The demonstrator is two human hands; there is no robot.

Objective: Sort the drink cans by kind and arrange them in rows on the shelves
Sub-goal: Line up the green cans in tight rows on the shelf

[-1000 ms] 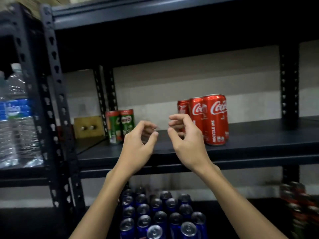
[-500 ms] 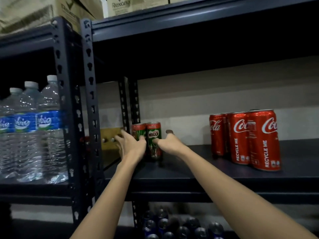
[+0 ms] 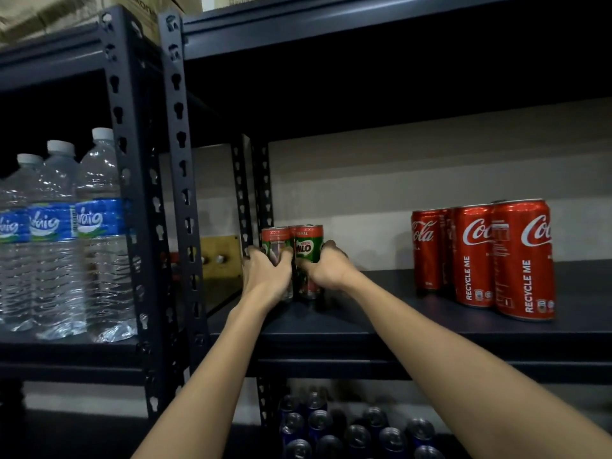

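Observation:
Two green-and-red Milo cans stand side by side at the left end of the dark middle shelf. My left hand grips the left Milo can, fingers wrapped round its body. My right hand grips the right Milo can, thumb on its front. Several red Coca-Cola cans stand in a group at the shelf's right. Blue cans with silver tops crowd the shelf below, partly hidden by my arms.
Black slotted uprights divide this rack from the left one, where three water bottles stand. A brown box sits behind the upright. Cardboard cartons lie on top. Bare shelf lies between the Milo and Coca-Cola cans.
Both hands, empty and in front of the shelf edge a second ago, reached left to the Milo cans and have closed round them. The view swung left and came closer.

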